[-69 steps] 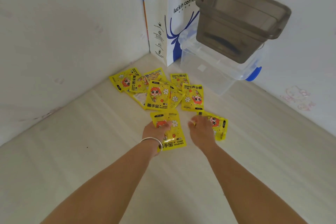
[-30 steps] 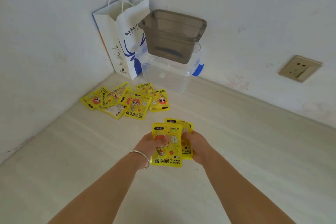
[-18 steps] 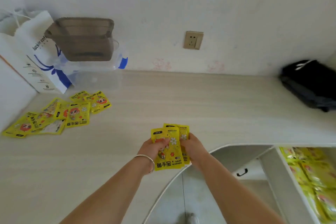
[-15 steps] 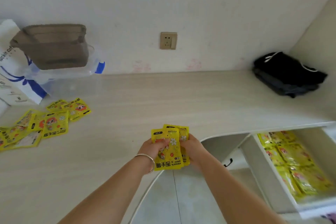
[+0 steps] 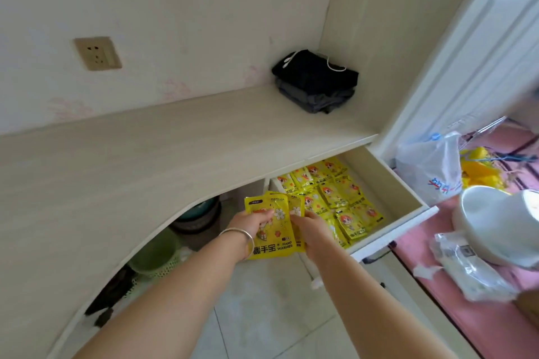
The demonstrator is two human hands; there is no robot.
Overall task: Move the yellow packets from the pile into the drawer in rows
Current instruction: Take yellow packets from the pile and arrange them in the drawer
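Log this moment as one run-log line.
phase: carrying to drawer | left hand and right hand: both gripping held packets | drawer: open, rows of packets inside | placement: not yet done

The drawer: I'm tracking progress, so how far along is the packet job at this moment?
Done: the open drawer already holds hand warmer packets in rows, with bare space along its right side. In hand: the left hand and right hand hold a few yellow packets just left of the drawer, not yet placed. Left: the pile is out of view, so what remains cannot be told.
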